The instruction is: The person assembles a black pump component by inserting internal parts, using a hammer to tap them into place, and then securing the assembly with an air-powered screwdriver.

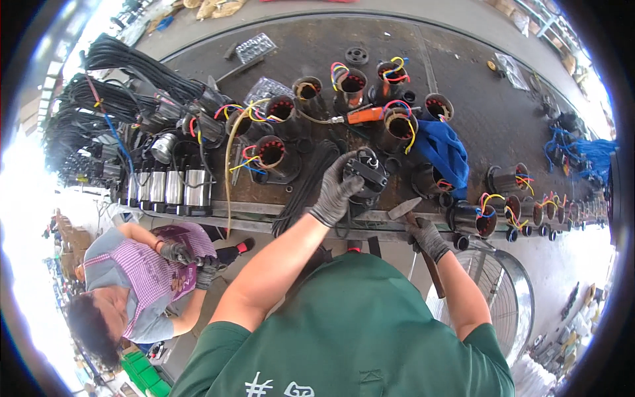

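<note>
My left hand, in a grey glove, grips the near-left side of a black round pump top with a raised bar across it, at the table's near edge. My right hand, also gloved, is wrapped round the handle of a hammer. The hammer's metal head points left, just right of the pump top and apart from it; its wooden handle slants down below the hand. A coil of black cable lies left of the pump top. Behind it stands a motor housing with coloured wires.
An orange air tool lies among several motor housings. A blue cloth is at the right, with a row of housings beyond. Pumps with black cables crowd the left. A co-worker stands at left; a fan is at lower right.
</note>
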{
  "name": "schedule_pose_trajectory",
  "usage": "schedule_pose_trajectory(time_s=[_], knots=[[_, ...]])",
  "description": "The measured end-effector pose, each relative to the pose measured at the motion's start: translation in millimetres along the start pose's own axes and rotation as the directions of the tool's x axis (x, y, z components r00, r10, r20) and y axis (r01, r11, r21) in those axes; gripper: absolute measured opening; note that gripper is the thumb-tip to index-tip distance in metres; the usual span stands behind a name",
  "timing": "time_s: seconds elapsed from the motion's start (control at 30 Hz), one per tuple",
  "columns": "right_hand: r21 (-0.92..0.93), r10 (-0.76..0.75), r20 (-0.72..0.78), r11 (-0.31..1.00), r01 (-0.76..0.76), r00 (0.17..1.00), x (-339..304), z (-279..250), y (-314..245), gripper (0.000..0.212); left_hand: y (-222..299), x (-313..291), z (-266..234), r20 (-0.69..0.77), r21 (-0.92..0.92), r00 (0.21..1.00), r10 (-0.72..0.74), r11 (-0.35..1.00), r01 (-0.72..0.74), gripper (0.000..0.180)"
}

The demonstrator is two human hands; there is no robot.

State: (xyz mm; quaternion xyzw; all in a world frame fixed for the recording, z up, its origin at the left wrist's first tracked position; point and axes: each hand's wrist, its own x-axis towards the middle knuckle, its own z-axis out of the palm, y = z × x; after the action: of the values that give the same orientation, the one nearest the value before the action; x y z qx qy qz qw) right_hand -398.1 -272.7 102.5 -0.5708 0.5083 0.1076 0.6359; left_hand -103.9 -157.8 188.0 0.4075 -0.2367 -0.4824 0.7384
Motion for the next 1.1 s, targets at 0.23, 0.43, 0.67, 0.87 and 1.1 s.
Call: schedule_pose_trajectory(time_s=[0.23,0.43,0.67,0.87,1.1], knots=[[-0.821,-0.565,-0.197,0.541,0.18,0.801,28.3,0.8,23.9,0.051,-16.2,-26.1,25.4,-0.231,0.099,0.96,0.157,0.986,-0.138,0.093],[-0.928,-0.755,-0.121,0.317,0.197,0.645,20.4,2.1,25.2,0.059,21.1,-25.5,11.0,-0.009,0.05,1.0,0.0,0.999,0.0,0.105],[-0.179,-0.724,-0.375,0.669,0.721,0.579,-41.6,32.2,-128.9,0.033,7.9,-65.5,-58.9,-0.128,0.148,0.991,-0.03,0.988,0.049,0.066],[-0.679,-0.941,-0.014,0.257,0.688,0.337,-106.0,67.8,-274.8,0.046,38.6,-99.9,-168.1,-0.603,0.2,0.696,0.391,0.918,-0.343,0.015],[-0.889,-0.708,0.124,0.233,0.395,0.695,-72.7,122.1,-313.2,0.041,99.3,-64.0,-342.4,-0.704,0.703,0.522,0.481,0.576,0.417,0.017]])
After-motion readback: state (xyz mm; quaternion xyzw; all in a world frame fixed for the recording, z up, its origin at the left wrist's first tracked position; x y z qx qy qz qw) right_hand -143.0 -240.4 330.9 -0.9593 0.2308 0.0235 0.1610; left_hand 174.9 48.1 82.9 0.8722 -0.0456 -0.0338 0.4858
